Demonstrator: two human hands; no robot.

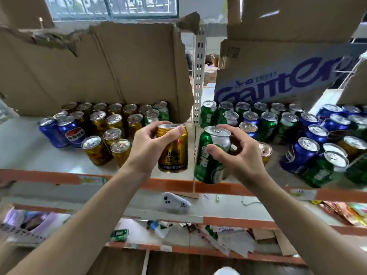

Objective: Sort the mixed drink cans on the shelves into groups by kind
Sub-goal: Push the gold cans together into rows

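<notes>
The upper label of the gold can [174, 155] is covered by the fingers of the left hand [151, 147]. Part of the lettering on the green can [206, 165] is hidden under the thumb of the right hand [241, 157]. Behind that hand a second gold can [265, 152] is mostly concealed. The outermost green cans [357, 169] are cut off by the right edge and smeared. The small print on the cardboard sheet [278, 76] cannot be read. The goods at the lower left [29, 221] are blurred beyond telling.

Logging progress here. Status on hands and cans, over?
Left hand grips gold can. Right hand grips green can. Both held near shelf upright; shelved cans mixed.
</notes>
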